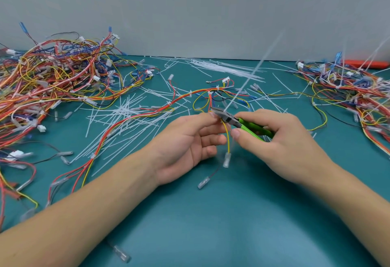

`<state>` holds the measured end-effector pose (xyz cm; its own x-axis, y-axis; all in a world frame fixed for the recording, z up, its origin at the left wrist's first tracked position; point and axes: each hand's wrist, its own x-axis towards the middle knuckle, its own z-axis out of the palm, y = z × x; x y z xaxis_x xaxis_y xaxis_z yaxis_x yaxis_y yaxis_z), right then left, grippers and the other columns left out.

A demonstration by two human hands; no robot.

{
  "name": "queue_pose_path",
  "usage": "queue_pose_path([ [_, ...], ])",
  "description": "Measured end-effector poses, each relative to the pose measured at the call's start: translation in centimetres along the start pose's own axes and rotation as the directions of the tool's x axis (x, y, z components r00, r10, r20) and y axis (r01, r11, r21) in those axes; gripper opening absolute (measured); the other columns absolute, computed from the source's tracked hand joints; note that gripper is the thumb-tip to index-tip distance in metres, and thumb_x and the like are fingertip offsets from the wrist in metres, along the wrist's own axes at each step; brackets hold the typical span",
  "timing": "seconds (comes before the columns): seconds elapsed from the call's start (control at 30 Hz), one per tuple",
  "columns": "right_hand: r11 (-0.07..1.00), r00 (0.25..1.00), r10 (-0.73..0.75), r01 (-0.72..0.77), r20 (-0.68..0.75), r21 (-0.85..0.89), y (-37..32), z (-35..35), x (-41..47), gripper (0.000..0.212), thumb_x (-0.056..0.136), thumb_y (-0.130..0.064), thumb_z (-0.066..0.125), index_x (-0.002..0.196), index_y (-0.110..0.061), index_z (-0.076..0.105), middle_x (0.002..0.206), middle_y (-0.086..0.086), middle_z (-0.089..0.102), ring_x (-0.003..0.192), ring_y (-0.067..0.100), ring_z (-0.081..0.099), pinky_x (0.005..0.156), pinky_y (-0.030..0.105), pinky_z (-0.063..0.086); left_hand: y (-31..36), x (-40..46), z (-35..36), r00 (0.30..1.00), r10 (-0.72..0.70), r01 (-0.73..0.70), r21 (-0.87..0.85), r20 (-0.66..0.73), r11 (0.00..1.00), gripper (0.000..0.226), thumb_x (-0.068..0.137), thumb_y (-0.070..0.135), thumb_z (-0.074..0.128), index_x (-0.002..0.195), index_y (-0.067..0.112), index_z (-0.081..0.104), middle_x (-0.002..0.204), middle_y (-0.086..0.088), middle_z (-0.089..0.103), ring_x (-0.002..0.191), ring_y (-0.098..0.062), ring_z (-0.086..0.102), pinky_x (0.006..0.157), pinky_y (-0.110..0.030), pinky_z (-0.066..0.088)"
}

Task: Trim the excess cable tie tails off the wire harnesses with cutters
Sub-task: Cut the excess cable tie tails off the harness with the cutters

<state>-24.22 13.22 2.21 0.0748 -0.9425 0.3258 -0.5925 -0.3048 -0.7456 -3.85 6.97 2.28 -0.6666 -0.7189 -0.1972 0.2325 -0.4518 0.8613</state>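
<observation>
Tie tail (251, 74) is seated in the cutters (223, 114), clenched in the right hand (274, 137); harness (226, 127) is pinched by the left hand (190, 140). Squeeze is judged next.

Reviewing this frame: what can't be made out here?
Head view only:
- Cutters' blade tips: blurred and tight against the left hand's fingertips, so blade contact with the tie is unclear.
- Cable tie tail: motion-blurred.
- Green handles: mostly covered by right hand.
- Orange object: cut by right edge.
</observation>
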Motion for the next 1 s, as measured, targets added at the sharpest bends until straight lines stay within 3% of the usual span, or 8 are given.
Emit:
queue_pose_path([
  [0.1,1.0,1.0,0.013,-0.013,-0.005,-0.02,0.1,0.05,-0.01,0.03,0.092,-0.05,0.066,0.105,-0.024,0.073,0.082,-0.001,0.063,0.075,0.014,0.054,0.068,0.022,0.043,-0.11,-0.05,0.15,1.0,0.018,-0.018,-0.059,0.006,0.998,0.012,0.092,0.025,0.063,0.091,0.014,0.067,0.077,0.001,0.064,0.058,-0.008,0.053,0.052,-0.019,0.045],
  [0.2,0.999,1.0,0.03,-0.03,-0.008,-0.019,0.0,0.13,-0.02,0.031,0.091,-0.051,0.065,0.105,-0.024,0.073,0.081,-0.002,0.062,0.073,0.012,0.052,0.065,0.019,0.041,-0.25,-0.09,0.1,0.999,0.036,-0.034,-0.085,0.031,0.996,0.018,0.093,0.023,0.061,0.08,0.012,0.067,0.077,0.0,0.061,0.062,-0.009,0.053,0.057,-0.02,0.048],
  [0.33,0.998,0.999,0.054,-0.054,0.0,0.014,-0.01,0.17,-0.07,0.024,0.092,-0.049,0.066,0.107,-0.033,0.075,0.085,0.0,0.067,0.076,0.017,0.056,0.069,0.026,0.045,-0.37,0.02,0.03,0.999,0.048,-0.047,-0.075,0.016,0.996,0.015,0.09,0.023,0.064,0.086,0.011,0.072,0.085,-0.002,0.067,0.073,-0.011,0.063,0.06,-0.02,0.052],
  [0.43,0.998,0.999,0.051,-0.051,-0.002,0.021,0.11,0.21,-0.04,0.028,0.092,-0.05,0.066,0.107,-0.028,0.074,0.082,0.003,0.065,0.073,0.019,0.055,0.068,0.031,0.045,-0.38,-0.05,0.02,0.998,0.062,-0.06,-0.066,0.018,0.996,0.014,0.09,0.022,0.065,0.088,0.009,0.071,0.081,-0.002,0.067,0.07,-0.008,0.064,0.059,-0.019,0.053],
  [0.57,0.999,0.999,0.048,-0.048,0.003,0.015,0.33,0.22,-0.01,0.035,0.092,-0.051,0.064,0.106,-0.019,0.072,0.08,0.009,0.061,0.068,0.02,0.049,0.061,0.03,0.041,-0.17,-0.16,0.08,0.998,0.062,-0.06,-0.073,0.024,0.995,0.012,0.091,0.019,0.065,0.093,0.009,0.07,0.083,-0.001,0.067,0.071,-0.008,0.064,0.056,-0.018,0.049],
  [0.8,0.998,0.998,0.061,-0.061,0.005,0.025,0.35,0.27,-0.01,0.025,0.091,-0.05,0.066,0.107,-0.033,0.075,0.084,0.002,0.068,0.073,0.018,0.056,0.069,0.032,0.046,-0.1,-0.25,0.32,0.999,0.032,-0.033,-0.073,-0.008,0.997,0.017,0.083,0.023,0.069,0.093,0.014,0.08,0.094,-0.004,0.075,0.081,-0.014,0.072,0.061,-0.02,0.055],
  [1.0,0.998,1.0,0.024,-0.025,-0.014,-0.051,0.43,0.26,-0.08,0.03,0.09,-0.052,0.065,0.103,-0.026,0.072,0.078,0.0,0.06,0.069,0.012,0.051,0.063,0.023,0.04,-0.14,-0.23,0.37,0.999,0.011,-0.013,-0.049,-0.047,0.999,0.009,0.084,0.02,0.067,0.087,0.013,0.071,0.083,-0.001,0.07,0.068,-0.011,0.065,0.048,-0.019,0.046],
])
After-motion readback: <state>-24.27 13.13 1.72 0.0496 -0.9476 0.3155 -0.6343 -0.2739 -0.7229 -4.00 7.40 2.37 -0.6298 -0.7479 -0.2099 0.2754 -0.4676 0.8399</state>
